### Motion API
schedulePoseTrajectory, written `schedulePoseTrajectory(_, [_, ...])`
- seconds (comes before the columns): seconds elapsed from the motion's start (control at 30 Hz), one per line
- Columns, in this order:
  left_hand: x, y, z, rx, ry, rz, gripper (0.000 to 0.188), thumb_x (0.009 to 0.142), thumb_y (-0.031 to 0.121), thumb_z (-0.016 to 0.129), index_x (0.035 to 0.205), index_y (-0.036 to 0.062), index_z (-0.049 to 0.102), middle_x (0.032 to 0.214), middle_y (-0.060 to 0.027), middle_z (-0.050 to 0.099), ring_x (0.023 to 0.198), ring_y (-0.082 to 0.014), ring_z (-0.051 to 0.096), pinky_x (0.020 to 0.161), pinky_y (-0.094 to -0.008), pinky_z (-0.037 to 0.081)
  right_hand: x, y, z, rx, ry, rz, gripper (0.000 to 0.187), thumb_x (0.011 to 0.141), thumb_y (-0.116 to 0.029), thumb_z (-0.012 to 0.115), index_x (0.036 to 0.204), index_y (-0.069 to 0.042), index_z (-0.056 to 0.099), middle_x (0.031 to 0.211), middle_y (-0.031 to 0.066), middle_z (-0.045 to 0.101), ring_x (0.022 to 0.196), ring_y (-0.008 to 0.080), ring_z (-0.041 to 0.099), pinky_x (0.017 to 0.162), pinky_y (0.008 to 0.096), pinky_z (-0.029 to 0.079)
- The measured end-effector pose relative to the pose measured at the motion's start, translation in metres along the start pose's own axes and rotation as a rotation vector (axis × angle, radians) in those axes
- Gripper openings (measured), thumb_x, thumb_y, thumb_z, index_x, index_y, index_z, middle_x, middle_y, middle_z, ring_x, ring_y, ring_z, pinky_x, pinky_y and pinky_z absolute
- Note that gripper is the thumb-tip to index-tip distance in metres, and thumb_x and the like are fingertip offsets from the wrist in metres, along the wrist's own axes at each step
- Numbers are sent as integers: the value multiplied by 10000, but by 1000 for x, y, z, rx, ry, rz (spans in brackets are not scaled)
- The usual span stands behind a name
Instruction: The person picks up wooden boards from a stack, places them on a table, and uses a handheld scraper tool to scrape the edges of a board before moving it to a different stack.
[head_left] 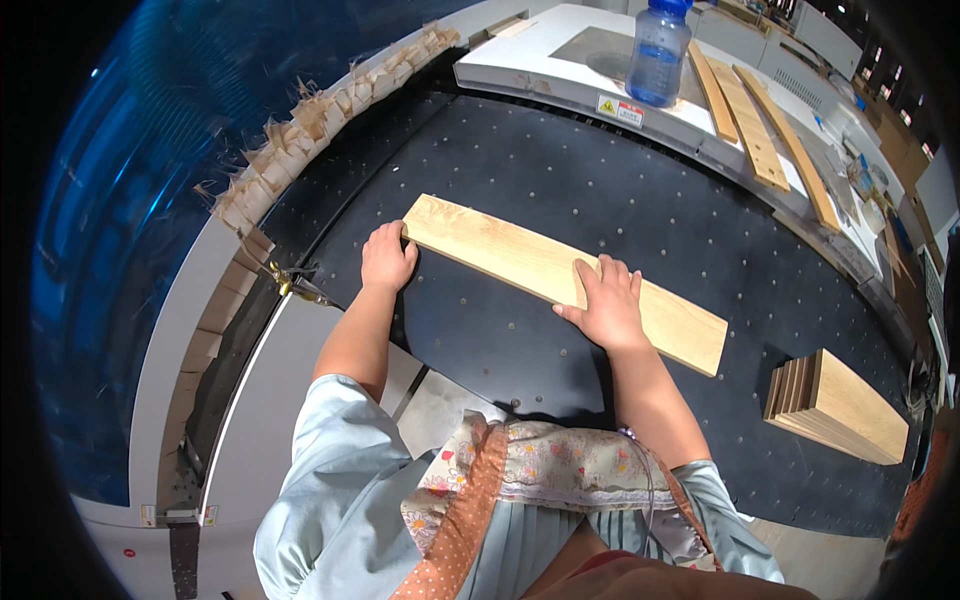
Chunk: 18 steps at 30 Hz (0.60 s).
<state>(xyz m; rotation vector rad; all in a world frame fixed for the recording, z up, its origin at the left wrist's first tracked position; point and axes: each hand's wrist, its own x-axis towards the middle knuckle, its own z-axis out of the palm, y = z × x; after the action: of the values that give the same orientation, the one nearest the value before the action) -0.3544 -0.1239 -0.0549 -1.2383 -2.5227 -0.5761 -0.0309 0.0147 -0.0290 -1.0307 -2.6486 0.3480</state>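
A long, flat, light-coloured wooden board [500, 243] lies slantwise on the black perforated table, its left end farther away than its right. My left hand [388, 257] is closed at the board's left end, fingers together against the end and thumb by the near corner. Across the right half of the board rests my right hand [612, 305], its fingers reaching over to the far edge and its thumb by the near edge. The undersides of both hands are hidden.
Several similar boards are stacked [850, 408] on the table's right. Beyond, a white machine ledge [540, 72] carries a blue-capped water bottle [657, 60] and narrow wooden strips [745, 120]. A blue transparent cover [150, 200] and a row of frayed tan flaps [300, 135] border the left.
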Motion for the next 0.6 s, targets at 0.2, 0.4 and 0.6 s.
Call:
schedulePoseTrajectory(0.2, [-3, 1, -3, 13, -28, -28, 350, 771, 219, 565, 1096, 94, 528, 1068, -79, 570, 1057, -272, 504, 906, -398, 397, -1, -3, 0, 16, -31, 25, 739, 703, -454, 706, 1305, -108, 452, 1344, 221, 367, 1292, 366, 278, 1070, 567, 153])
schedulePoseTrajectory(0.4, [-2, -2, 0, 5, -29, -20, 374, 771, 219, 572, 1119, 91, 522, 1078, -92, 566, 1056, -279, 506, 906, -408, 393, -1, -1, 3, 24, -15, 4, 738, 702, -464, 697, 1297, -97, 459, 1339, 230, 367, 1290, 378, 275, 1070, 570, 140])
schedulePoseTrajectory(0.6, [1, -4, 2, 7, -26, 0, 378, 776, 213, 586, 1126, 86, 520, 1100, -110, 564, 1064, -293, 504, 908, -414, 391, -1, 1, 4, 11, 2, 12, 717, 698, -472, 697, 1281, -120, 473, 1344, 227, 371, 1287, 385, 281, 1062, 578, 151])
